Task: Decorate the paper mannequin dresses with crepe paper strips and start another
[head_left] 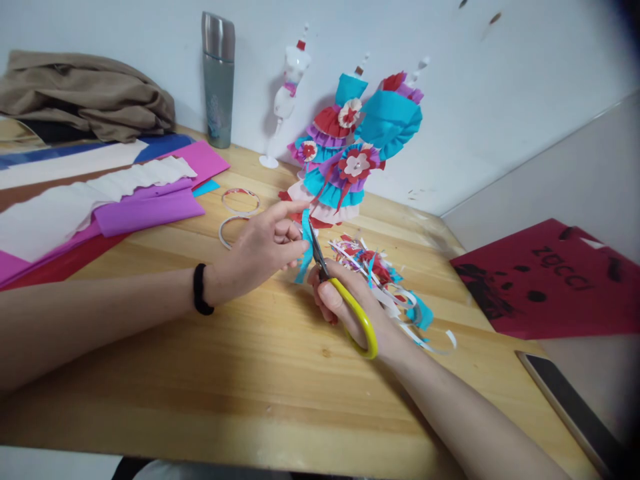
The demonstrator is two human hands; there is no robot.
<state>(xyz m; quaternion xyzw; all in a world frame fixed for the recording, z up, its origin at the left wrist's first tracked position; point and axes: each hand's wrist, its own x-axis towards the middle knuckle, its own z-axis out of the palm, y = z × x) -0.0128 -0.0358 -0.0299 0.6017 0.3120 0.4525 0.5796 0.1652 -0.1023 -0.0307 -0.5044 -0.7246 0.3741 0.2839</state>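
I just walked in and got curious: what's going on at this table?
A person's left grip pinches a narrow blue strip, while the right grip holds yellow-handled scissors, their blades at the strip's edge. Whether they are cutting at this instant is unclear. Colourful scraps lie beside the right grip, and small ruffle-clad dress forms stand behind.

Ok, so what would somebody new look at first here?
Probably the bright frilly dresses at the back of the table, near the wall. Next, maybe the yellow-handled scissors in the right hand, mid-table, right by the turquoise strip that the left hand holds.
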